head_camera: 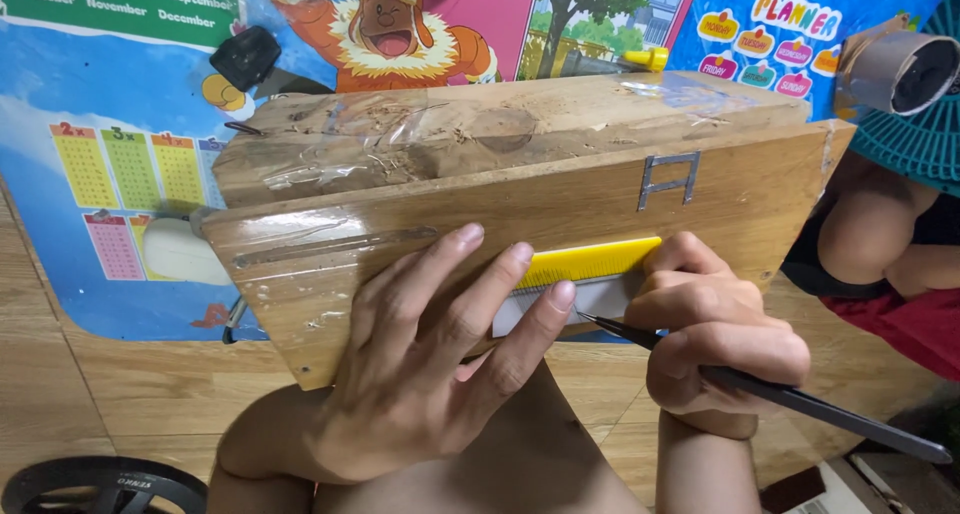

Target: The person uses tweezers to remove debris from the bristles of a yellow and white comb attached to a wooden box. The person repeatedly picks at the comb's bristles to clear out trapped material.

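The left hand [430, 359] lies spread flat on the wooden box [520, 204], fingertips pinning a yellow-white strip [585, 274] at its front face, while the right hand [715, 334] grips black tweezers [790, 399], tip touching the strip.

- Blue laminated poster with coloured number-table panels [120, 174], flat on floor, left of the wooden box.
- Green calendar sheet [120, 4], top left.
- Blue planner poster with bright oval labels [770, 44], top right.
- Cartoon-character poster [400, 29], top centre.

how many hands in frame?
2. Left hand lies flat on the slanted wooden block; right hand grips thin black tweezers beside the yellow strip. None visibly hidden.
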